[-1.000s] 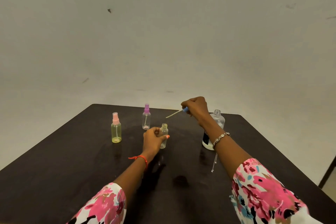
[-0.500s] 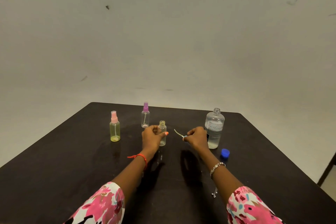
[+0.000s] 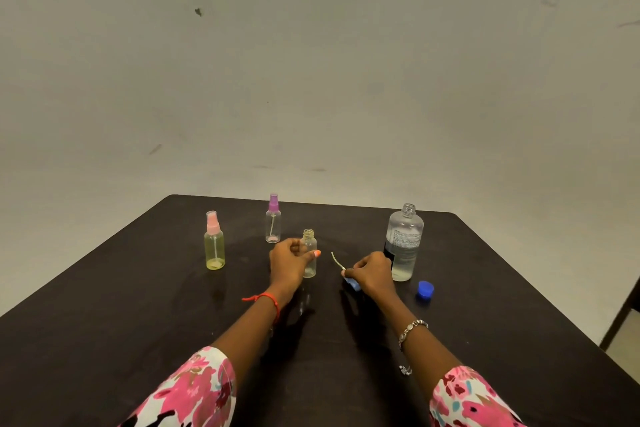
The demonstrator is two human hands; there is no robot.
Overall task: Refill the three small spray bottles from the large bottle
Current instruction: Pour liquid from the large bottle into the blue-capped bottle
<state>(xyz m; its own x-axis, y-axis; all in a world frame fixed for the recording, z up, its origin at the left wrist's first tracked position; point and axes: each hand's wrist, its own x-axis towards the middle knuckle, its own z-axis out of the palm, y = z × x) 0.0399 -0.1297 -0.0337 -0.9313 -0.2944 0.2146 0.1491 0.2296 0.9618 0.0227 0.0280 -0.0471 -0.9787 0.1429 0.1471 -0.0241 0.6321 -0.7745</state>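
My left hand [image 3: 290, 262] grips a small clear spray bottle [image 3: 309, 263] that stands upright on the dark table [image 3: 138, 305] with its neck uncapped. My right hand [image 3: 372, 274] rests low on the table just right of it, holding the blue spray head [image 3: 351, 283], whose thin white tube [image 3: 337, 261] sticks up to the left. The large clear bottle [image 3: 403, 243] stands open behind my right hand, partly full. A yellow bottle with a pink sprayer [image 3: 214, 242] stands at the left and a clear one with a purple sprayer [image 3: 273, 219] further back.
The large bottle's blue cap [image 3: 425, 289] lies on the table to its right front. The table's far edge runs close behind the bottles, with a bare wall beyond. A dark chair or table leg [image 3: 620, 319] shows at the right edge.
My right hand has come down from above the large bottle to the tabletop, carrying the blue spray head with its tube. My left hand has kept its hold on the small bottle.
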